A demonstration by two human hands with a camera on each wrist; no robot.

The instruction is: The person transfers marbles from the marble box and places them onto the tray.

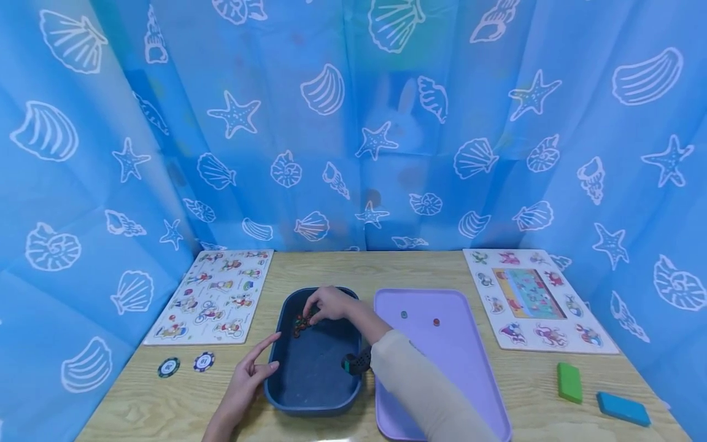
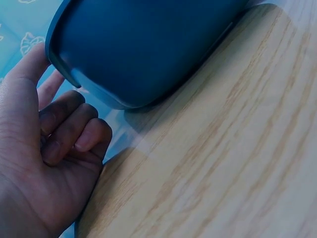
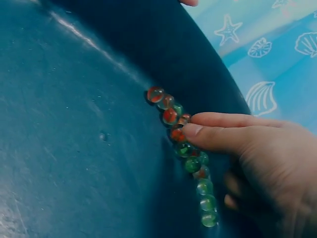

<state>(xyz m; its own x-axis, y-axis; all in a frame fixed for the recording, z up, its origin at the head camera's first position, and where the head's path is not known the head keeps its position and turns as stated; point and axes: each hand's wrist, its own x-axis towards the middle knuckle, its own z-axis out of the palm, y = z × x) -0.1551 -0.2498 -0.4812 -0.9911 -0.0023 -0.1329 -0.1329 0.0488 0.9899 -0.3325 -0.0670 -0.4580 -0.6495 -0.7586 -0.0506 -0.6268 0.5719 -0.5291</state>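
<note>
Head view: right hand [image 1: 330, 304] is reaching into the blue bin [image 1: 312, 393], fingertips sitting on a cluster of marbles [image 1: 301, 324] at the bin's far-left inner wall. Left hand [image 1: 248, 374] is resting on the table [image 1: 138, 399] w/ index finger and thumb against the bin's left rim, other fingers curled under. Hands are apart, one inside the bin, one outside it.

Right wrist view is showing what the head view can't: the marbles [image 3: 185, 141] are lying in a curved row along the foot of the bin wall, red and green glass, touching each other. Right-hand fingers [image 3: 218, 136] are lying straight over the row's middle, pressing a red/green pair; can't tell if any marble is actually pinched.

Left wrist view is showing the bin's outer wall [image 2: 148, 49] from below, left hand [image 2: 44, 144] w/ thumb on the rim edge and three fingers folded loosely into the palm, gripping nothing.

Only the head view is taking in the rest: purple tray [image 1: 475, 368] just right of the bin w/ two marbles on it, well apart from the cluster; two puzzle boards at the table's sides; two chips near the left hand; green and blue blocks at right.
</note>
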